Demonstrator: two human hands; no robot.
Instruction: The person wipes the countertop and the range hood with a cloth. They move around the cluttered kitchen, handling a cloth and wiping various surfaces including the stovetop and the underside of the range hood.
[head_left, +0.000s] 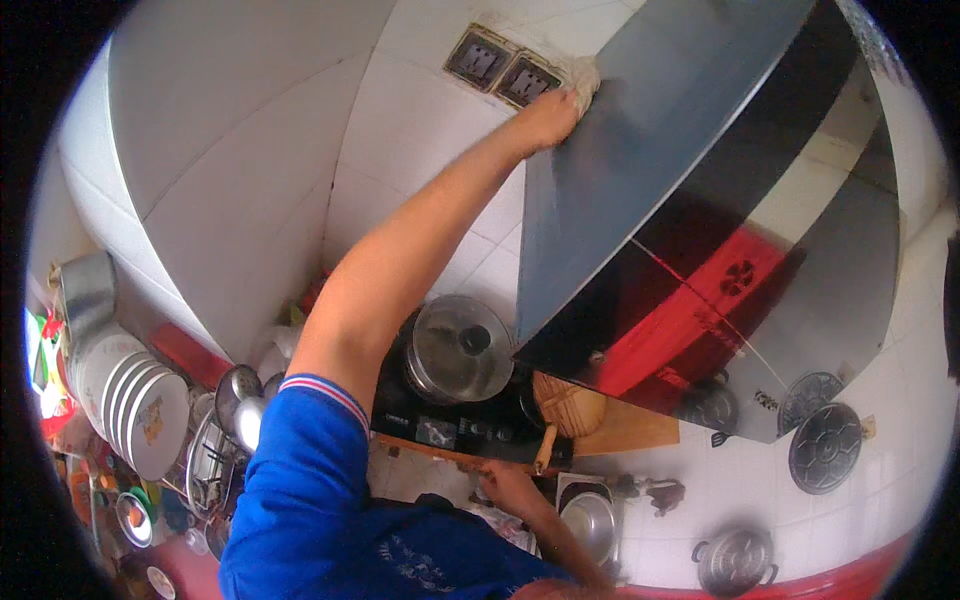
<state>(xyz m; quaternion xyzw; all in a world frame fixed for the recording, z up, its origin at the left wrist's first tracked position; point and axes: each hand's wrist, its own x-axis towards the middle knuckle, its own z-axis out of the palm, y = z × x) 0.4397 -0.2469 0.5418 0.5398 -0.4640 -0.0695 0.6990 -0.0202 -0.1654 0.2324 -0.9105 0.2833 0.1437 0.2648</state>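
Note:
My left hand (553, 118), on the raised arm, presses a pale crumpled cloth (586, 81) against the corner where the tiled wall meets the grey side of a range hood (600, 180). Just left of the cloth are two grimy wall sockets (525, 78). Low in the view, my right hand (510, 487) is at the front edge of the counter, below a black cooktop (450, 429); its fingertips are partly hidden. On the cooktop stands a pot with a glass lid (463, 349).
The hood's glossy black and red front (697, 300) juts out at right. Beside the cooktop lie a round woven item (574, 405) and a wooden handle (547, 448). Stacked plates (159, 427) and racked dishes fill the lower left. Lids hang on the right wall, above a lidded pot (735, 562).

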